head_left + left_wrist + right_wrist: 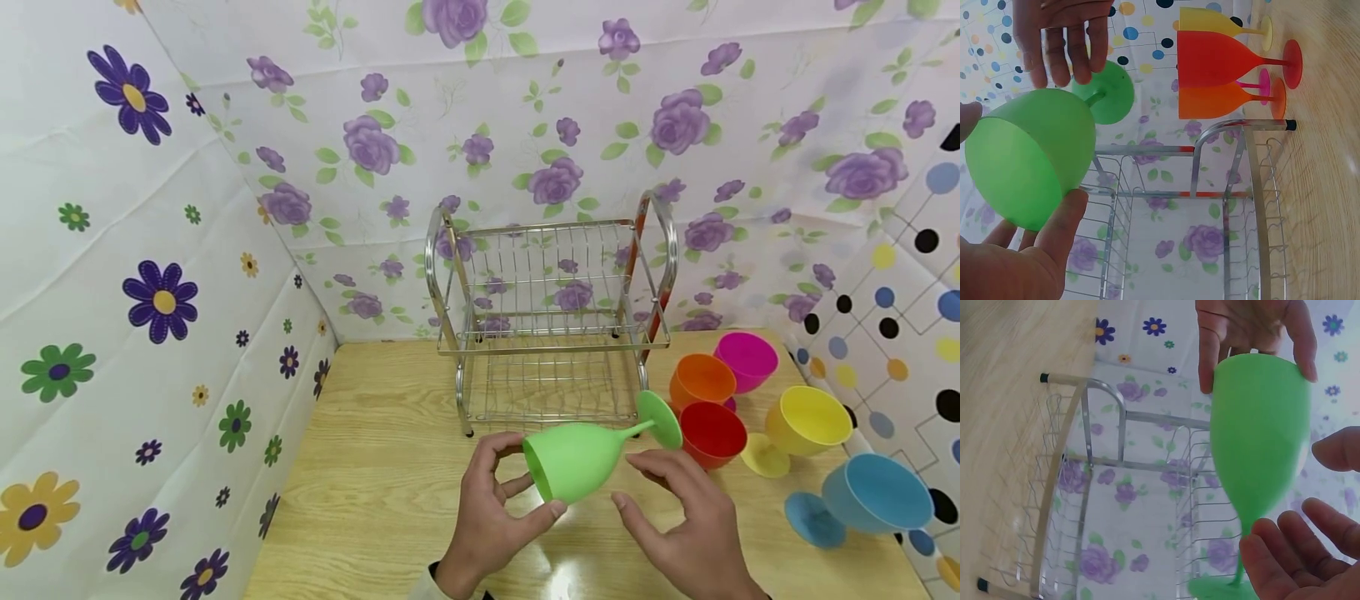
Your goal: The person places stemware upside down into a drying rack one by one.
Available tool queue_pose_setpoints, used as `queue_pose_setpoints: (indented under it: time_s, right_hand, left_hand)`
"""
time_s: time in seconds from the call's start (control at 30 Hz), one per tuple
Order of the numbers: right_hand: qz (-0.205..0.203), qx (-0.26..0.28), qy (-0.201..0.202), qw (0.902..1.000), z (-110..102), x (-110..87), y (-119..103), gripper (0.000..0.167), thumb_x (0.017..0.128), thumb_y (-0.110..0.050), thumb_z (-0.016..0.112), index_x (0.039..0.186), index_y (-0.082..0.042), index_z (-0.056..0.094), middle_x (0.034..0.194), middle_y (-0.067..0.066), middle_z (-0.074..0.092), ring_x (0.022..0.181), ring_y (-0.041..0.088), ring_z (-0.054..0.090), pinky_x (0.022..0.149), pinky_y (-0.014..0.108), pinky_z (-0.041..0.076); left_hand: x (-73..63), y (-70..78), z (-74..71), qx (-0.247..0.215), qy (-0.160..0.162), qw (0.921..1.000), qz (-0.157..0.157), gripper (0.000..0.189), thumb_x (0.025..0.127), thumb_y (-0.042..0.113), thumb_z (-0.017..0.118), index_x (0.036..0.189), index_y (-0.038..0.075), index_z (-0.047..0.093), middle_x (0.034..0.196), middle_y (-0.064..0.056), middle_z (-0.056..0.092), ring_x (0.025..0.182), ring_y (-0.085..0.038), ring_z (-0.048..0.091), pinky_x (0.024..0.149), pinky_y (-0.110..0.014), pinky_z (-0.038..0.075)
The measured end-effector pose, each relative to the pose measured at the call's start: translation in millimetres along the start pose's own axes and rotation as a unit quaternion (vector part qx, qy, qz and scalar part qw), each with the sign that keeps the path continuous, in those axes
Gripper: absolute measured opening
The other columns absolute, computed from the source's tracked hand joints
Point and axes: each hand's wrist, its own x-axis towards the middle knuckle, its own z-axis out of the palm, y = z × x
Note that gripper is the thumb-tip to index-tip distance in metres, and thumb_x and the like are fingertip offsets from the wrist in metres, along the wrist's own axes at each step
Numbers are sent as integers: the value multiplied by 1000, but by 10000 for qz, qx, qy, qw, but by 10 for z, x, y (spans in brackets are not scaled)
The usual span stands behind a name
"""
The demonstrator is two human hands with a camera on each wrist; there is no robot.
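A light green goblet [576, 457] is held sideways above the table, its mouth toward the left and its round foot up to the right. My left hand [498, 512] grips it by the rim, thumb on the near side and fingers on the far side. Close to the stem is my right hand [686, 521], thumb and fingers spread apart with nothing between them. In the right wrist view, the right hand's fingertips [1260, 534] overlap the lower bowl and stem of the goblet.
A two-tier metal dish rack [555, 346] stands at the back wall. To the right are goblets: orange [701, 382], magenta [747, 360], red [712, 433], yellow [813, 421] and blue [877, 496]. Patterned cloth walls enclose the wooden table [360, 475].
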Motion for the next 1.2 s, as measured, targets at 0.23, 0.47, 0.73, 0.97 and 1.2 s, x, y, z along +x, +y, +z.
queue_pose_setpoints:
  time_s: [0.23, 0.47, 0.73, 0.97, 1.2]
  right_hand:
    - [740, 1197, -264, 9897, 94, -2, 78, 50, 84, 3, 86, 130, -9, 69, 123, 2, 68, 112, 8, 71, 93, 19, 60]
    - [1035, 3089, -524, 9440, 185, 5, 155, 60, 92, 15, 71, 149, 5, 52, 141, 2, 63, 120, 12, 71, 94, 34, 63]
    - [1065, 4148, -498, 9023, 205, 29, 128, 52, 95, 23, 58, 145, 14, 49, 135, 5, 67, 119, 15, 72, 93, 32, 64]
    - [1334, 4592, -575, 8764, 198, 15, 80, 53, 95, 20, 58, 145, 3, 55, 132, 6, 68, 116, 17, 72, 93, 29, 65]
    - [1450, 4704, -598, 8684, 190, 12, 44, 54, 96, 20, 58, 146, -1, 55, 133, 5, 67, 116, 16, 71, 93, 29, 64]
  left_hand:
    - [-12, 5, 7, -613, 19, 9981, 76, 72, 84, -1, 84, 144, 1, 46, 139, -21, 51, 129, -29, 58, 95, -46, 64]
    - [-41, -26, 31, -1441, -81, 9895, 86, 71, 85, -11, 76, 145, -5, 39, 141, -24, 47, 134, -27, 54, 102, -52, 60]
    - [-61, -70, 53, -2102, -244, 9769, 291, 70, 85, -14, 70, 144, -15, 32, 141, -23, 47, 132, -26, 55, 98, -53, 63]
    - [-117, -98, 78, -2591, -462, 9645, 228, 71, 86, -12, 69, 146, -14, 29, 144, -20, 45, 134, -25, 55, 100, -50, 62]
    - [-137, -101, 103, -2776, -472, 9591, 279, 70, 87, -12, 68, 147, -12, 30, 144, -20, 45, 135, -27, 55, 102, -50, 62]
